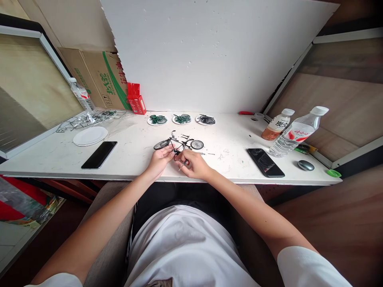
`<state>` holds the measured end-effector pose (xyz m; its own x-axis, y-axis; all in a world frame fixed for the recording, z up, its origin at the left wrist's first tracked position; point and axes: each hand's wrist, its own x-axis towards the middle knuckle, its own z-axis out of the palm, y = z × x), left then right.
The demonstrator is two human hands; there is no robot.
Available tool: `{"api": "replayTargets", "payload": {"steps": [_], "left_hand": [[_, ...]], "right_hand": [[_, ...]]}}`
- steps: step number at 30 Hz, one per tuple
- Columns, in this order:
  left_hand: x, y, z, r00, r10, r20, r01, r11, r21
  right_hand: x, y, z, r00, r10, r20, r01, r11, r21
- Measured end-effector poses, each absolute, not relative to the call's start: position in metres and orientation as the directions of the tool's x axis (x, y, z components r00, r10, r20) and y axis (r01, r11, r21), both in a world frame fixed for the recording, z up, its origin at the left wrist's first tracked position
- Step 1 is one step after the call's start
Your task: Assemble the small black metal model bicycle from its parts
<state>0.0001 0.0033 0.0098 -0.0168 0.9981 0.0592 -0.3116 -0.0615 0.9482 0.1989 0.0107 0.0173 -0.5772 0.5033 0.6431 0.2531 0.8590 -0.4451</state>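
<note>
A black model bicycle lies on the white table just beyond my hands, its spoked front wheel [161, 144] to the left and rear wheel [197, 145] to the right. Close to the table's front edge, my left hand [160, 160] pinches a small black part [177, 152] between thumb and fingers. My right hand [194, 163] meets it at that part, with its fingers closed around a thin dark tool [183, 165] that points down toward the left. The exact shape of the small part is mostly hidden by my fingers. Tiny loose pieces [211, 154] lie right of my right hand.
Three small plates hold green parts [157, 119], more green parts [182, 118] and black parts [206, 119]. Left are white paper plates [90, 136], a phone [99, 155] and sprues [98, 119]. Right are another phone [265, 162], bottles [295, 133] and a mouse [305, 165].
</note>
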Motion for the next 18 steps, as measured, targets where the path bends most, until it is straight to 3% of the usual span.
{"api": "replayTargets", "payload": {"steps": [10,18], "left_hand": [[-0.001,0.005,0.007,-0.02,0.998,0.058,-0.316,-0.062,0.947],[-0.001,0.007,0.004,-0.072,0.993,0.096,-0.25,-0.111,0.962]], "right_hand": [[0.198,0.013,0.019,-0.65,0.497,0.575,0.31,0.864,-0.396],[0.203,0.014,0.028,-0.587,0.567,0.578,0.324,0.819,-0.473]]}}
